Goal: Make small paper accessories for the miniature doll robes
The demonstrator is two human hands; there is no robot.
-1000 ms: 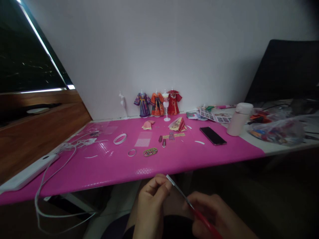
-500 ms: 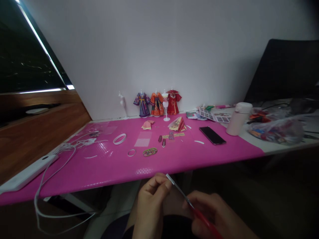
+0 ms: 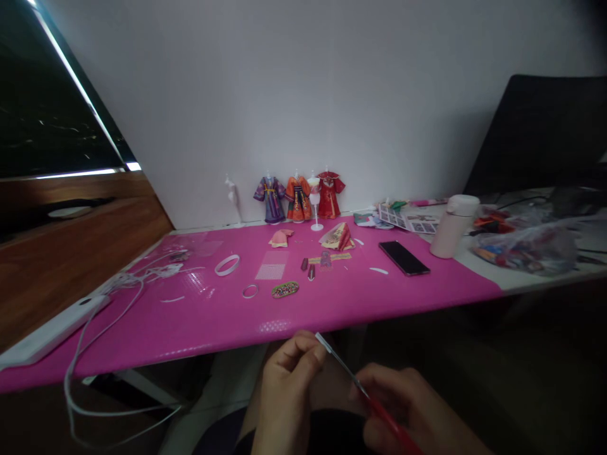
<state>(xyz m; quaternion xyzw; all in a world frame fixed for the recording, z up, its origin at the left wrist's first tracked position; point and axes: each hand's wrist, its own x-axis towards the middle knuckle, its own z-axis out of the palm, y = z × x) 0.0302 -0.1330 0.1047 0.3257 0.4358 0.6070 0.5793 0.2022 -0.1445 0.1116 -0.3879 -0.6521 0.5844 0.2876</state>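
Observation:
In front of the table's near edge, my left hand (image 3: 293, 373) pinches a small white strip (image 3: 323, 342) between thumb and forefinger. My right hand (image 3: 403, 395) is closed around the red handles of scissors (image 3: 345, 366). The thin metal blades point up and left, their tips at the white strip beside my left fingertips. Whether the blades are apart there is too small to tell. Beyond my hands on the pink cover lie an oval bead-covered piece (image 3: 285, 289), two dark hair clips (image 3: 311, 272) and a sheet of tiny white dots (image 3: 272, 265).
Small dressed mannequins (image 3: 298, 197) stand along the wall. The pink table cover (image 3: 360, 303) bears a tape roll (image 3: 227, 265), a thin ring (image 3: 250, 291), folded fabric (image 3: 337, 237) and a phone (image 3: 404, 257). A bottle (image 3: 454, 226) and plastic bag (image 3: 526, 249) are right; cables and a power strip (image 3: 52, 332) left.
Almost nothing differs. Both hands, the scissors and the white strip hold nearly the same place.

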